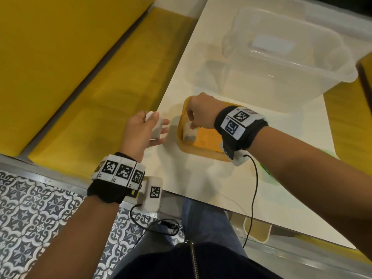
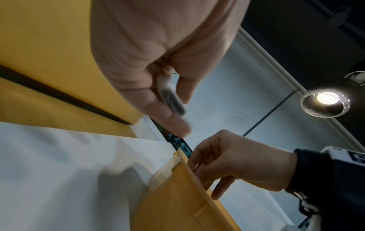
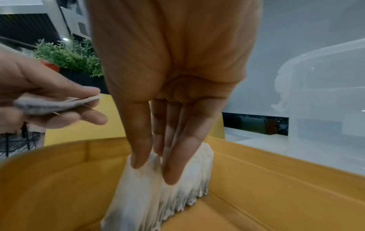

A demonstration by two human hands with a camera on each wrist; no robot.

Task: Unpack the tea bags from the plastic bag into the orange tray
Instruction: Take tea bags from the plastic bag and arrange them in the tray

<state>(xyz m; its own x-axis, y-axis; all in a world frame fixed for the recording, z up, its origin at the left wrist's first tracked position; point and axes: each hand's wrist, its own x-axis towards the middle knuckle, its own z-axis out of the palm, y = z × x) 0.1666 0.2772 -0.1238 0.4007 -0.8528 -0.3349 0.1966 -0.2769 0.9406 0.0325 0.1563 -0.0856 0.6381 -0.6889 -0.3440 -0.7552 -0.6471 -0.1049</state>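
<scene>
The orange tray (image 1: 207,146) lies on the white table (image 1: 201,188), close to its left edge. A stack of white tea bags (image 1: 189,134) stands on edge in the tray's left end. My right hand (image 1: 191,122) reaches down from above and pinches the top of this stack (image 3: 150,190) between thumb and fingers. My left hand (image 1: 159,125) hovers just left of the tray, at the table edge. It grips a few more tea bags (image 1: 156,127) between thumb and fingers, seen edge-on in the left wrist view (image 2: 170,96).
A big clear plastic tub (image 1: 285,51) stands behind the tray at the back right. Something green (image 1: 266,172) lies half hidden under my right forearm. Yellow bench cushions (image 1: 80,87) run along the table's left side, with patterned floor tiles (image 1: 36,218) below.
</scene>
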